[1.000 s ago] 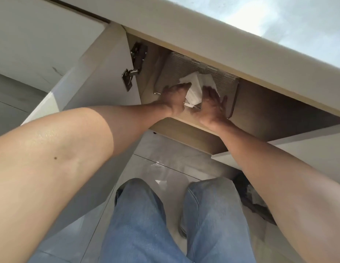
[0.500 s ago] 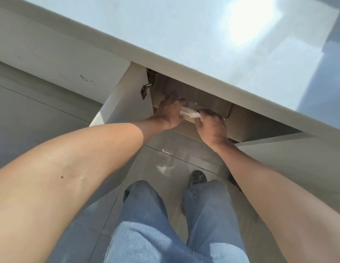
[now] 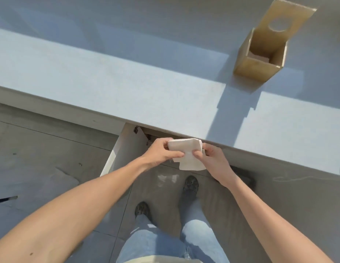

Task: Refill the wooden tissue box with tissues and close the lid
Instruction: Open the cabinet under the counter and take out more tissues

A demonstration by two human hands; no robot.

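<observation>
A stack of white tissues (image 3: 186, 152) is held between both hands just in front of the counter's front edge. My left hand (image 3: 161, 151) pinches its left side and my right hand (image 3: 212, 160) pinches its right side. The wooden tissue box (image 3: 254, 63) stands upright at the far right of the counter, well away from my hands. Its lid (image 3: 290, 18), with a round hole in it, is swung up and open. The inside of the box looks hollow.
The pale counter top (image 3: 127, 73) spans the view. Below it a cabinet door (image 3: 116, 154) hangs open to the left of my hands. My jeans and shoes (image 3: 191, 184) are on the tiled floor.
Both hands have pulled the tissue stack out of the cabinet and up to counter-edge height. The view has risen, so the counter top and wooden box now show.
</observation>
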